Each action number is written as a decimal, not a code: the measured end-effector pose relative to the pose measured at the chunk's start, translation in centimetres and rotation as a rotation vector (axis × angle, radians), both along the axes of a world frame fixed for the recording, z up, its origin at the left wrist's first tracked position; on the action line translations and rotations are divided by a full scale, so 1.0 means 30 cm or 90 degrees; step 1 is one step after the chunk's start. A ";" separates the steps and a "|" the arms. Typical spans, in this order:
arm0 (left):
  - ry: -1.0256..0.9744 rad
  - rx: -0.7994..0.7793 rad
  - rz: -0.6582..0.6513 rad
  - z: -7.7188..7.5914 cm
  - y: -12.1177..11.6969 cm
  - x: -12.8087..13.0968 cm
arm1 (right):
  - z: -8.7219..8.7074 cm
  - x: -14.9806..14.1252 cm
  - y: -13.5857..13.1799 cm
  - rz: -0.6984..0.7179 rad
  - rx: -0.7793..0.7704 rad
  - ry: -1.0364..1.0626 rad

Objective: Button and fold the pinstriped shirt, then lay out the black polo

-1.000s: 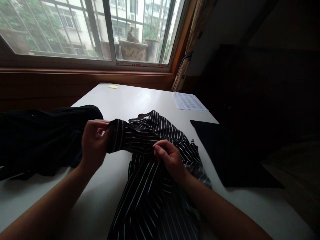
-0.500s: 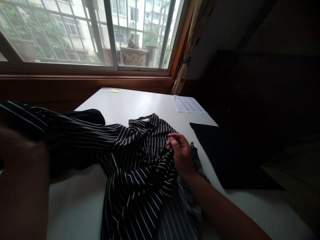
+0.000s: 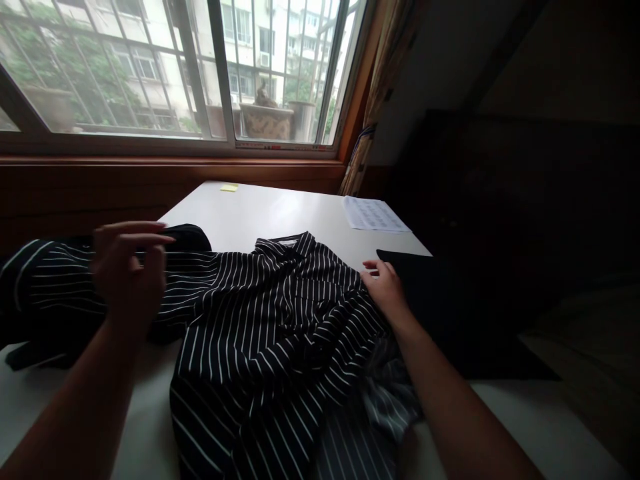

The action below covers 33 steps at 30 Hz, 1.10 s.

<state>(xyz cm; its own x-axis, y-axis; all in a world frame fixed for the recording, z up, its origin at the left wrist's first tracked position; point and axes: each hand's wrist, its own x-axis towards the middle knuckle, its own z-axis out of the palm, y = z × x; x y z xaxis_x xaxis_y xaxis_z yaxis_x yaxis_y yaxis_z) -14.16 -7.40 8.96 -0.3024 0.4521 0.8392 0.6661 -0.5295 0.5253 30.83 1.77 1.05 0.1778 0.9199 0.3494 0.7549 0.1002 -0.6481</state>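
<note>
A black shirt with white stripes (image 3: 235,327) lies face up on the white table, its collar toward the window and its lower front rumpled. One sleeve (image 3: 65,280) stretches out to the left, over a dark garment (image 3: 193,237). Above that sleeve hovers my left hand (image 3: 130,267), fingers extended and apart from the thumb, holding nothing. My right hand (image 3: 387,290) is at the shirt's right shoulder, with its fingers curled and pinched on the cloth there. The right sleeve is bunched below it, and a greyer striped part of the cloth shows near my right forearm.
At the right edge of the white table (image 3: 280,210) lies a dark flat cloth (image 3: 430,307). Printed sheets of paper (image 3: 375,215) are at the far right corner, and a yellow sticky note (image 3: 229,188) is at the far left. A barred window is behind the table.
My left hand pulled the sleeve out to the left, let it go and came back over it. The shirt front spread wider. My right hand shifted right to the shoulder edge.
</note>
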 end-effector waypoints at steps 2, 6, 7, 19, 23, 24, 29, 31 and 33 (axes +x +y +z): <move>0.222 -0.053 -0.129 -0.033 0.016 0.099 | -0.012 0.018 0.005 -0.008 -0.033 -0.018; 0.407 -0.196 -0.371 -0.117 0.026 0.253 | -0.026 0.027 0.003 -0.006 -0.115 -0.033; 0.434 -0.230 -0.408 -0.142 0.025 0.277 | -0.026 0.025 0.002 0.003 -0.132 -0.030; 0.291 -0.421 -0.421 -0.265 0.053 0.346 | 0.093 -0.212 -0.185 0.378 0.159 -0.007; -0.043 -0.526 -0.444 -0.252 0.060 0.339 | 0.098 -0.330 -0.302 0.663 0.127 -0.191; -0.115 -0.544 -0.449 -0.252 0.063 0.335 | 0.095 -0.348 -0.321 0.699 0.118 -0.227; -0.078 -0.545 -0.438 -0.262 0.070 0.333 | 0.077 -0.381 -0.358 0.786 0.110 -0.303; 0.040 -0.523 -0.418 -0.266 0.064 0.344 | 0.076 -0.382 -0.359 0.803 0.131 -0.284; 0.118 -0.506 -0.408 -0.269 0.058 0.356 | 0.080 -0.378 -0.359 0.802 0.157 -0.242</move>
